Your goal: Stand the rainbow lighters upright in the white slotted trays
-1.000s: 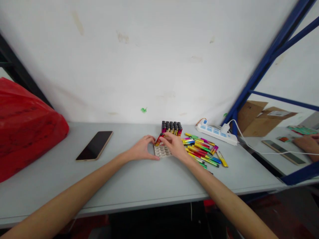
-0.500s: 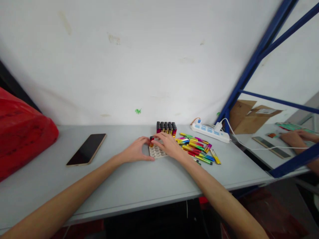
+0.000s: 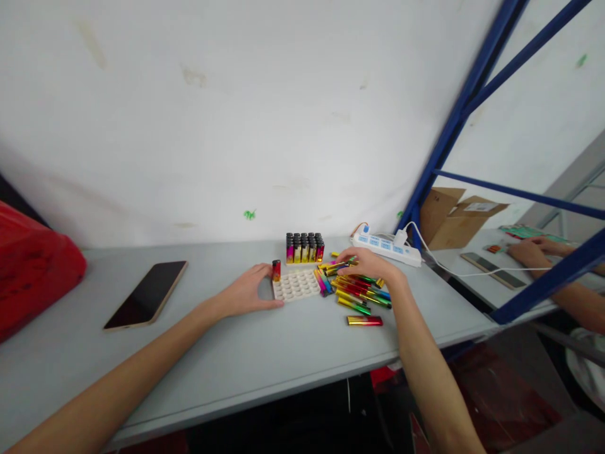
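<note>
My left hand (image 3: 246, 291) curves around the left side of a white tray (image 3: 297, 285) with rows of round-ended slots. Its thumb lies at the front corner and its fingers at the back, beside one red lighter (image 3: 276, 271) standing upright in the tray. My right hand (image 3: 363, 261) reaches over a pile of shiny multicoloured lighters (image 3: 362, 287) right of the tray. Its fingers and thumb are apart, touching lighters there; no lifted lighter shows. Behind the tray, a second tray holds several upright lighters with black tops (image 3: 305, 248).
A phone (image 3: 147, 295) lies on the grey table at left, near a red bag (image 3: 38, 271). A white power strip (image 3: 387, 248) sits behind the pile. Right of a blue metal frame (image 3: 437, 151) are a cardboard box (image 3: 447, 221) and another person's hands (image 3: 532, 252).
My right hand has left the tray and moved right onto the lighter pile. The red lighter stays upright in the tray beside my left hand. The view has shifted slightly.
</note>
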Demonstrator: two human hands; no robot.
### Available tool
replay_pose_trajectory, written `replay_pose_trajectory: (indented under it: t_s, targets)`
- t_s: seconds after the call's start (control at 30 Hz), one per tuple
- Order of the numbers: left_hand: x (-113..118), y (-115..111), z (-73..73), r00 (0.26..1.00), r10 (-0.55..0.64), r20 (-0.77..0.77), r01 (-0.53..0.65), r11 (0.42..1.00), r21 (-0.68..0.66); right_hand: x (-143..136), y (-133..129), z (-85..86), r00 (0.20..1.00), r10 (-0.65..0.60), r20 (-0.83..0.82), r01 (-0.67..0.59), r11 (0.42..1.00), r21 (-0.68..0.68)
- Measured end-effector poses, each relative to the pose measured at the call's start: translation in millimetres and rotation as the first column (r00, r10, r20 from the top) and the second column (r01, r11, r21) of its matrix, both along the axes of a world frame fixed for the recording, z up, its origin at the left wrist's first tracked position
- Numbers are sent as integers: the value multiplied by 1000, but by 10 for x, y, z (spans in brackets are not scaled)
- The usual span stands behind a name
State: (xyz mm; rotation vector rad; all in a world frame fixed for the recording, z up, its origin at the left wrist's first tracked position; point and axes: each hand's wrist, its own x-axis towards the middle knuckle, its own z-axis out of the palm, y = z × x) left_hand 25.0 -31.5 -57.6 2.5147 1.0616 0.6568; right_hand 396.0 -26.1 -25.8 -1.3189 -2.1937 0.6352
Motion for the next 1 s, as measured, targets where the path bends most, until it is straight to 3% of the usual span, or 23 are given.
replay_pose_trajectory:
  t_s: [0.1, 0.3, 0.47, 0.6, 0.73, 0.9, 1.0]
  targets:
    - [12, -7, 21, 1000, 10, 8, -10, 1000, -4, -83, 19, -37, 999, 20, 30, -19, 999, -36]
    - [19, -11, 43, 1000, 22, -3, -22, 1000, -1, -215, 67, -100, 986, 0, 169, -18, 994, 104]
    - [3, 6, 16, 1000, 16, -17, -16, 1000, -4, -190, 62, -116, 974, 34, 224, -62, 991, 115]
    - [-8, 25, -15, 1000, 17, -21, -17, 1000, 4, -168, 68, -164, 992, 5, 127, -20, 994, 110]
    - [-10, 31, -17, 1000, 9, -8, -9, 1000, 0, -208, 75, -195, 993, -112, 48, 104, 984, 148]
    - [-9, 25, 6, 1000, 20, 10, -20, 1000, -2, -406, 90, -193, 974, -207, -96, 223, 954, 203]
    - [-9, 26, 6, 1000, 8, 1, -8, 1000, 1, -546, 110, -213, 942, -254, -220, 293, 942, 165]
